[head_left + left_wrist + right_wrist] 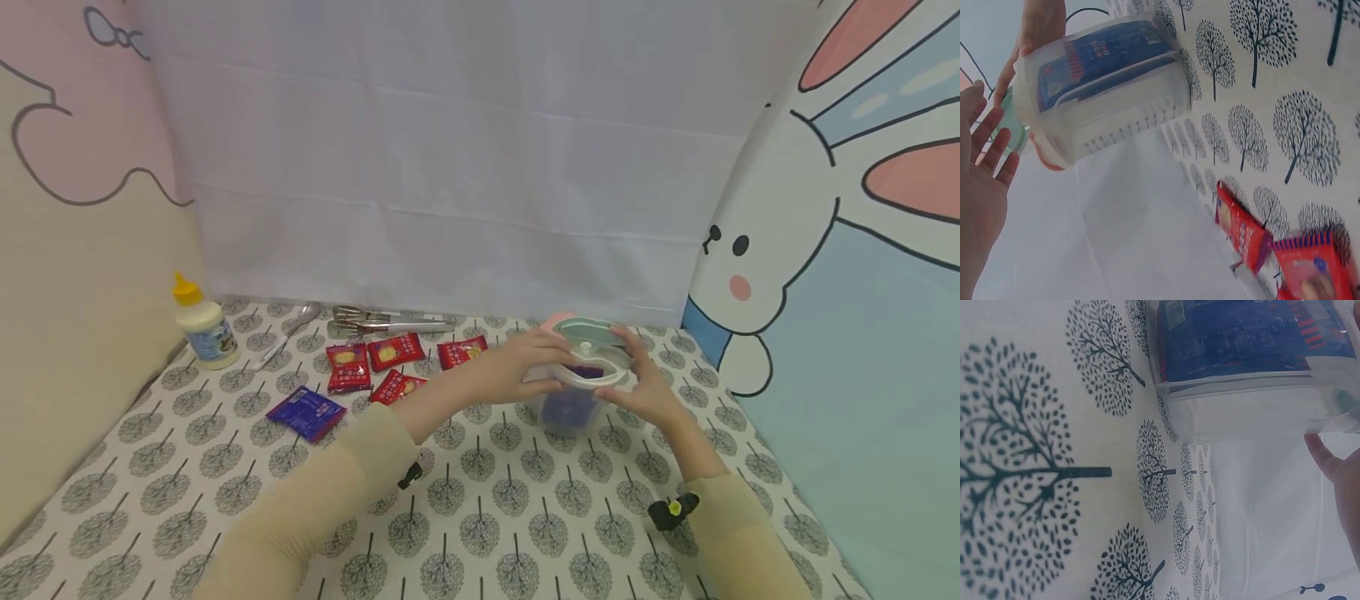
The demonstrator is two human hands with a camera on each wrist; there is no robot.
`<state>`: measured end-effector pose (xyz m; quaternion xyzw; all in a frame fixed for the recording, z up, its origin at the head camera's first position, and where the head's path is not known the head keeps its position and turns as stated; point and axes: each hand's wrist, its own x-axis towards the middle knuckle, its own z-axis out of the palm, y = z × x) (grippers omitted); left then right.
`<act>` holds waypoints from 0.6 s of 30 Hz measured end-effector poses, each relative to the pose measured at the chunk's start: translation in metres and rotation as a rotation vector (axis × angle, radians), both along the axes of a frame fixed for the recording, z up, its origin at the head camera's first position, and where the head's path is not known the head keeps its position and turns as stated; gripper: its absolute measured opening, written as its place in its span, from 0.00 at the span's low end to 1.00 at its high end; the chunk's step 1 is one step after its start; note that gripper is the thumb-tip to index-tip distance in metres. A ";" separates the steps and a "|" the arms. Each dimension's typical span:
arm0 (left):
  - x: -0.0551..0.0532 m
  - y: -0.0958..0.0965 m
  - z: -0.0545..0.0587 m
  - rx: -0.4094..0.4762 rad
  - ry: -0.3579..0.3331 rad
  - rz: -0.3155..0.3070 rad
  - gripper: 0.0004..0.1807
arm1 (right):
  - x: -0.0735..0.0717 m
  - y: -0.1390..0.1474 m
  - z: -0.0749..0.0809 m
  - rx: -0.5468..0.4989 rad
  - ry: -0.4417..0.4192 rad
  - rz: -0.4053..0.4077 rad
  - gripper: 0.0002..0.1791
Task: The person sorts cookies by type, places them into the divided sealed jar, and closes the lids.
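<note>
A clear plastic canister (557, 400) with a white rim stands upright on the table at the right. Its pale green flap lid (588, 332) is raised at the back. Through the wall a blue packet (1107, 59) shows inside, and marks run down the side. My right hand (648, 396) holds the canister's right side near the top, thumb at the front rim and fingers by the lid. At the left of the rim is my left hand (521, 367); in the left wrist view its fingers are spread and fairly straight beside the lid.
Several red snack packets (348, 368) and a blue packet (306, 413) lie left of the canister. Behind them are a spoon (288, 335), a whisk (352, 314) and another metal utensil (397, 327). A yellow-capped bottle (210, 333) stands far left. Curtains (450, 167) border the table.
</note>
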<state>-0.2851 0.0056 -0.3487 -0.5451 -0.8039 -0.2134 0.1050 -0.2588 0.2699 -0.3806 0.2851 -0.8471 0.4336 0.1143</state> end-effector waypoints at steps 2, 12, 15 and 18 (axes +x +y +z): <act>0.006 -0.014 0.006 -0.038 -0.024 0.032 0.24 | 0.001 0.000 0.000 0.007 0.003 -0.009 0.54; 0.021 -0.119 0.016 -0.011 -0.181 0.237 0.27 | -0.020 0.014 -0.024 0.026 0.016 -0.030 0.58; 0.024 -0.151 0.014 0.018 -0.207 0.285 0.29 | -0.023 0.018 -0.027 0.019 0.021 -0.023 0.58; 0.029 -0.182 0.010 0.047 -0.227 0.337 0.30 | -0.017 0.014 -0.021 0.012 0.027 -0.012 0.56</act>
